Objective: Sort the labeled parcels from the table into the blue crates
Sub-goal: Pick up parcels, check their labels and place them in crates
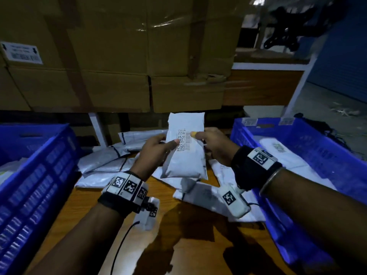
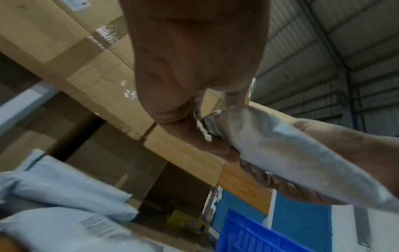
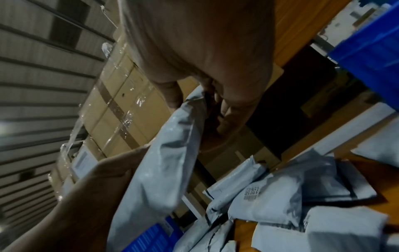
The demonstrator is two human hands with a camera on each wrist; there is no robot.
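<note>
Wooden table (image 1: 83,203): parcel (image 1: 184,155) upright, label facing wearer, pinched both sides by fingers (image 1: 174,142).

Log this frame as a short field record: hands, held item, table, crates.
left hand: grips held parcel's left edge
right hand: pinches its right edge
held parcel: white, barcode label facing up, lifted above table
table: wooden, more white parcels piled
left blue crate: contents unclear
right blue crate: holds white parcels
</note>
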